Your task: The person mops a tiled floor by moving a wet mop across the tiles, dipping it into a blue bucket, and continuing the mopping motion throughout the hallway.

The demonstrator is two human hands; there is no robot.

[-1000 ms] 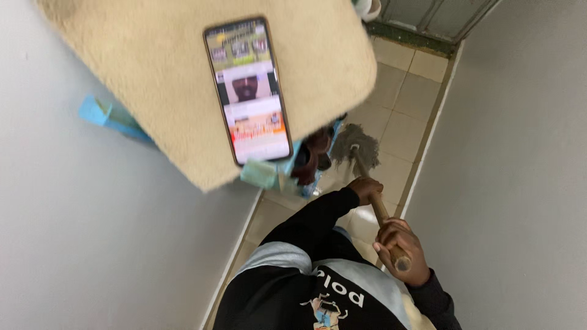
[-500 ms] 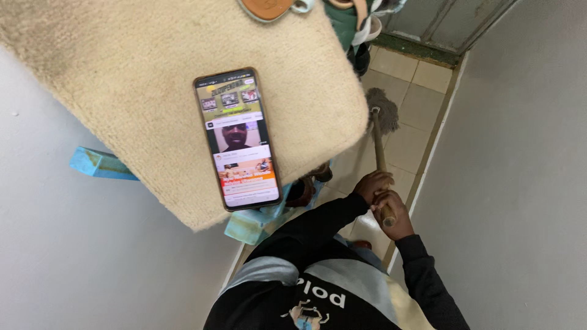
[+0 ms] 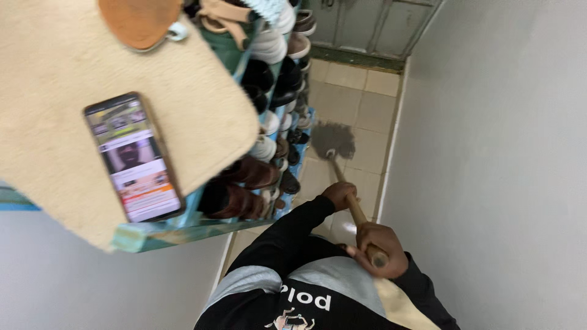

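I hold a wooden mop handle (image 3: pixel 348 201) in both hands in a narrow corridor. My left hand (image 3: pixel 338 194) grips the handle lower down, its black sleeve reaching out from my chest. My right hand (image 3: pixel 378 249) is closed around the top end of the handle. The grey string mop head (image 3: pixel 333 140) lies flat on the beige floor tiles (image 3: pixel 367 150), close to the foot of a blue shoe rack (image 3: pixel 183 229).
The shoe rack holds several shoes, with brown ones (image 3: pixel 244 174) nearest. A beige mat (image 3: pixel 202 104) on top of it carries a lit phone (image 3: pixel 134 157) and a brown leather item (image 3: pixel 137 21). A grey wall (image 3: pixel 489 165) stands on the right and a panelled door (image 3: pixel 373 27) at the far end.
The mop head has moved back and left toward the rack's foot. My right hand now sits at the handle's end, farther from my left. The view has swung to show the shoes.
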